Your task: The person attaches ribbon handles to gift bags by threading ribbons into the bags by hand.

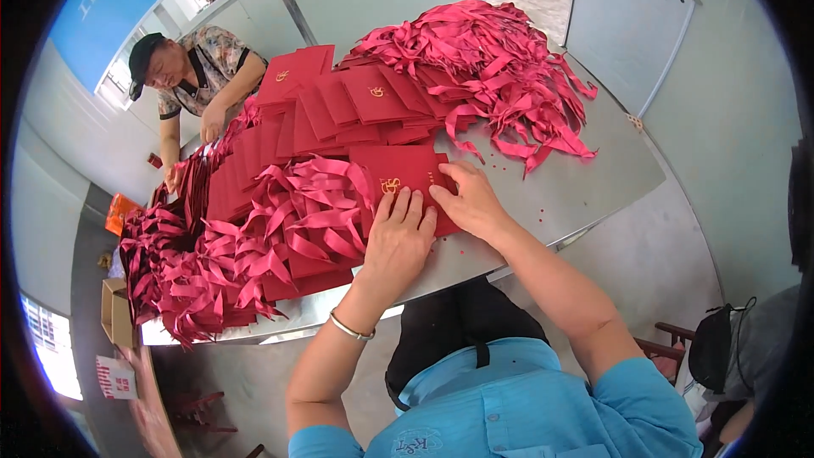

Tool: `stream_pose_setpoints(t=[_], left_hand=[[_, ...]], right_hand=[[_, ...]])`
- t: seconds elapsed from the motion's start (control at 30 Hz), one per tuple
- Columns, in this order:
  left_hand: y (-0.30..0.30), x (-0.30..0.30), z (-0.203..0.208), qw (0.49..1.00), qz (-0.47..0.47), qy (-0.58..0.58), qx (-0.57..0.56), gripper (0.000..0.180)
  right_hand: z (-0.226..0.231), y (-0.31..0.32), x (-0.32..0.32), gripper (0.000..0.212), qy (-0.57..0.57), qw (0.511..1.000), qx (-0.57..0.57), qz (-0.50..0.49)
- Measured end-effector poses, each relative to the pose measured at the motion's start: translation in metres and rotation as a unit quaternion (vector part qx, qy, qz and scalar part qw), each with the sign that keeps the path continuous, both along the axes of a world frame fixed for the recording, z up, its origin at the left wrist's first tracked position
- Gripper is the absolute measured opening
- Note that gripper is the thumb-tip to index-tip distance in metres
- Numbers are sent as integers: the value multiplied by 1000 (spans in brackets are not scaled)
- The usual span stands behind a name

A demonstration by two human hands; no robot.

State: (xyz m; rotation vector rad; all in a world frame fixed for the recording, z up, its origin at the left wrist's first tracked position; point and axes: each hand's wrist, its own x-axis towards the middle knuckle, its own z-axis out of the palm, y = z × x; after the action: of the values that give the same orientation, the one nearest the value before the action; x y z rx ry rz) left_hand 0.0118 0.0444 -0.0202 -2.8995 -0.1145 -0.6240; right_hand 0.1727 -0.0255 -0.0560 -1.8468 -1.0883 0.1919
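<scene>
A flat red bag with a gold emblem [405, 163] lies in front of me near the table edge, on other red bags. My left hand [402, 233] rests on its lower part, palm down, with the fingers stretched out. At its right edge is my right hand [471, 202], with thumb and forefinger apart on the surface; its other fingers are partly hidden. Left of my hands, pink-red ribbons [309, 212] spread over a row of flat bags. Beyond lie more stacked red bags [326, 106], several with the same gold emblem.
A large heap of ribbons [483, 55] covers the far part of the metal table [606, 165]. Small red specks dot its surface. Across the left end, a co-worker [199, 76] bends over the bags. A cardboard box [117, 312] stands at the left; a chair [670, 348] is behind my right.
</scene>
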Motion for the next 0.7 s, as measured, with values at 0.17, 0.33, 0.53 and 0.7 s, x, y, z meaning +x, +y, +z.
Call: stream_pose_setpoints(t=[0.17, 0.33, 0.53, 0.7], left_hand=[[-3, -3, 3, 1000, 16, 6, 9, 38], [10, -24, 9, 999, 31, 5, -20, 40], [15, -30, 9, 999, 45, -8, -22, 41], [-6, -12, 26, 996, 70, 13, -52, 44]], right_hand=[[-6, 10, -14, 48, -33, 999, -11, 14], [-1, 28, -37, 49, -18, 999, -42, 18], [3, 32, -44, 44, -44, 997, -47, 33], [-1, 16, -12, 44, 61, 991, 5, 119]])
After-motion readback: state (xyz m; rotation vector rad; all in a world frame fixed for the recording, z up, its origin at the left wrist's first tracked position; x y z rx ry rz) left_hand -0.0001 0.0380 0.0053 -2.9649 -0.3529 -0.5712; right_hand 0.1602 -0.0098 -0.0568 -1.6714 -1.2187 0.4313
